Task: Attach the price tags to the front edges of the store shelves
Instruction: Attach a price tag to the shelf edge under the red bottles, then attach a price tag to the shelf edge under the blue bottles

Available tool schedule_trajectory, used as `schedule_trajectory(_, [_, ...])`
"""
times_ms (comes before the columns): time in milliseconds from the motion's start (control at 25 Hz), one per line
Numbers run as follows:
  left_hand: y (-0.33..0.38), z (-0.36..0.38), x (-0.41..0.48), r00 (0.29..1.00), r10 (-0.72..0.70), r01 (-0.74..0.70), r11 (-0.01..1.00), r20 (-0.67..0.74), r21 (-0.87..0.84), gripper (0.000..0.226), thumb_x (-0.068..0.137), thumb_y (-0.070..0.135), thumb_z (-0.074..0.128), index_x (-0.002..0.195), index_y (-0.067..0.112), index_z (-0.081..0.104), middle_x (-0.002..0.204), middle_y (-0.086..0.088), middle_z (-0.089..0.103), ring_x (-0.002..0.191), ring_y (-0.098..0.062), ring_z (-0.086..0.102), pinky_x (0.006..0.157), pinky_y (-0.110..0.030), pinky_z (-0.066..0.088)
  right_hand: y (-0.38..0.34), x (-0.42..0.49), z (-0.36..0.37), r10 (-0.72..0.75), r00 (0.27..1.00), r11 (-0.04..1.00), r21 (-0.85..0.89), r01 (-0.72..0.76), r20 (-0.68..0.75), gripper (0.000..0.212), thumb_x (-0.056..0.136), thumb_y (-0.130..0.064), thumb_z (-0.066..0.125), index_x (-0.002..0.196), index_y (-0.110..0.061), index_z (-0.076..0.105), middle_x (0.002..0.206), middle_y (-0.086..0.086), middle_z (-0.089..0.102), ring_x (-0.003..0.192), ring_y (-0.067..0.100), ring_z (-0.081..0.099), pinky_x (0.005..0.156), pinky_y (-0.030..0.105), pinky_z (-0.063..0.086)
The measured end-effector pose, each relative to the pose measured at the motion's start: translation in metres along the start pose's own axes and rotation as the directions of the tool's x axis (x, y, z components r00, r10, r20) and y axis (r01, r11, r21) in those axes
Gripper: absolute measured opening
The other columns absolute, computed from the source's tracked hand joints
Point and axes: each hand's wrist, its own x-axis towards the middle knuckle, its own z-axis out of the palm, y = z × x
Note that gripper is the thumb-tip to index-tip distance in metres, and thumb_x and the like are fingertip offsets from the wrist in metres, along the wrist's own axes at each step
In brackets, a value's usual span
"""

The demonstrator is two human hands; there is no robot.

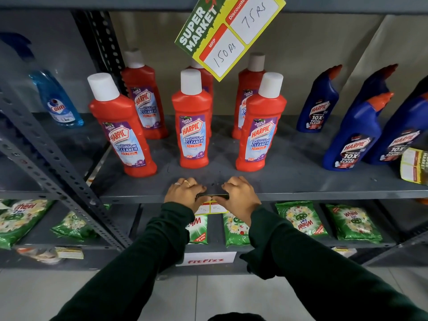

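Observation:
A yellow, red and white price tag (213, 207) hangs down from the front edge of the grey middle shelf (324, 193), below the red Harpic bottles (194, 126). My left hand (185, 193) pinches its top left corner against the edge. My right hand (238, 195) pinches the top right corner. Fingers of both hands curl over the shelf lip, thumbs underneath, and they hide most of the tag. Another price tag (230, 31), marked 150 Rs and 75 Rs, hangs tilted from the shelf above. A stack of loose tags (414, 166) lies at the right end of the shelf.
Blue Harpic bottles (354, 135) stand to the right, a Colin spray bottle (58, 100) to the left behind a slanted perforated upright (58, 172). Green Wheel packets (301, 220) lie on the lower shelf, with a Fitfizz label (206, 259) on its edge. Below is tiled floor.

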Motion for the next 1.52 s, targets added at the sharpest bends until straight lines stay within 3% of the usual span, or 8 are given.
schedule_trajectory(360, [0.007,-0.001,-0.008,0.995,0.019,-0.012,0.997,-0.096,0.074,0.046,0.07,0.05,0.042,0.068,0.018,0.075,0.062,0.0,0.072,0.055,-0.024,0.067,0.057,-0.029,0.056,0.005,-0.003,0.004,-0.004,1.0,1.0,-0.016,0.004,-0.025,0.033,0.061,-0.019,0.088,0.074,0.006,0.071,0.068,0.019,0.069,0.066,0.037,0.064,0.059,0.042,0.058])
schedule_trajectory(560, [0.017,-0.006,0.003,0.998,-0.023,0.026,0.999,-0.06,0.047,0.059,0.066,0.066,0.041,0.063,0.016,0.071,0.067,-0.007,0.07,0.067,-0.028,0.066,0.073,-0.037,0.055,0.02,-0.013,-0.007,-0.083,0.993,0.996,0.026,0.085,-0.081,0.034,0.082,-0.034,0.058,0.087,-0.004,0.074,0.086,0.012,0.076,0.073,0.033,0.065,0.069,0.038,0.054])
schedule_trajectory(680, [0.052,-0.001,0.013,0.988,0.039,-0.041,0.999,-0.146,-0.012,0.049,0.074,0.054,0.044,0.059,0.013,0.068,0.066,-0.008,0.071,0.062,-0.03,0.066,0.065,-0.034,0.055,0.044,-0.026,-0.023,0.037,0.989,0.982,0.189,-0.01,-0.14,0.024,0.082,-0.018,0.068,0.101,-0.004,0.067,0.093,0.018,0.073,0.083,0.035,0.066,0.071,0.041,0.055])
schedule_trajectory(880, [0.151,0.02,0.036,0.915,0.257,-0.29,0.955,-0.311,-0.067,0.033,0.081,0.033,0.047,0.07,0.013,0.07,0.074,-0.002,0.074,0.06,-0.026,0.068,0.061,-0.029,0.053,0.125,-0.065,-0.065,0.298,0.902,0.945,0.234,-0.231,-0.314,0.009,0.079,-0.013,0.061,0.081,-0.005,0.065,0.077,0.015,0.067,0.065,0.033,0.065,0.054,0.034,0.049])
schedule_trajectory(1120, [0.303,0.047,0.086,0.868,0.378,-0.436,0.89,-0.322,-0.13,0.031,0.079,0.032,0.045,0.073,0.016,0.071,0.078,-0.002,0.075,0.061,-0.023,0.07,0.056,-0.026,0.053,0.254,-0.111,-0.145,0.522,0.677,0.836,0.151,-0.528,-0.519,0.023,0.075,-0.019,0.053,0.084,-0.003,0.066,0.081,0.024,0.065,0.076,0.042,0.059,0.062,0.045,0.051])
schedule_trajectory(1240, [0.372,0.059,0.102,0.874,0.418,-0.465,0.868,-0.245,-0.175,0.035,0.079,0.034,0.041,0.073,0.017,0.071,0.076,-0.003,0.075,0.063,-0.024,0.07,0.054,-0.023,0.056,0.315,-0.126,-0.179,0.822,0.419,0.515,0.187,-0.837,-0.387,0.04,0.083,-0.026,0.062,0.115,-0.002,0.055,0.12,0.025,0.051,0.109,0.044,0.044,0.086,0.05,0.042])
schedule_trajectory(1360, [0.417,0.074,0.111,0.895,0.394,-0.436,0.873,-0.211,-0.219,0.039,0.077,0.037,0.037,0.074,0.018,0.071,0.077,-0.003,0.075,0.066,-0.024,0.07,0.056,-0.023,0.054,0.36,-0.131,-0.198,0.98,0.154,0.177,0.213,-0.961,-0.123,0.064,0.085,-0.046,0.059,0.129,-0.005,0.04,0.134,0.02,0.036,0.121,0.038,0.033,0.098,0.045,0.036])
schedule_trajectory(1520, [0.446,0.088,0.111,0.956,0.273,-0.293,0.909,-0.107,-0.297,0.026,0.085,0.031,0.049,0.09,0.016,0.069,0.099,-0.008,0.072,0.091,-0.031,0.065,0.075,-0.035,0.053,0.385,-0.133,-0.201,0.976,0.202,0.21,0.101,-0.973,-0.087,0.062,0.082,-0.053,0.059,0.122,-0.007,0.046,0.129,0.018,0.036,0.118,0.036,0.033,0.097,0.044,0.034])
